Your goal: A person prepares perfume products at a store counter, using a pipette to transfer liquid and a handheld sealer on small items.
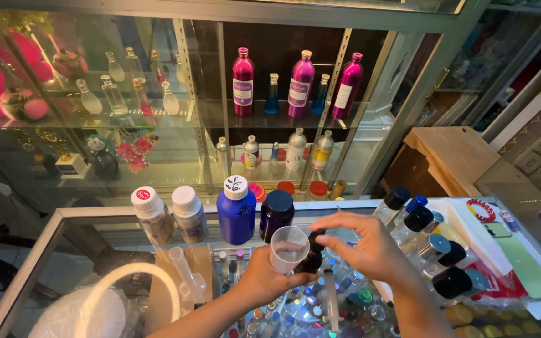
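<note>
While a small clear cup (pixel 288 248) is gripped upright in the left hand (pixel 264 278), kept level over the glass counter (pixel 51 233), a small dark bottle (pixel 312 253) just right of it is pinched at its cap by the right hand (pixel 370 250). Both hands are held close together. Farther left, a blue bottle (pixel 236 213) and two white-capped bottles (pixel 170 216) are lined up.

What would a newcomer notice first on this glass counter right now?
The left hand holds a small clear plastic cup at centre, while the right hand grips a small black bottle beside it. Behind them stands a tall blue plastic bottle with a white cap.
</note>
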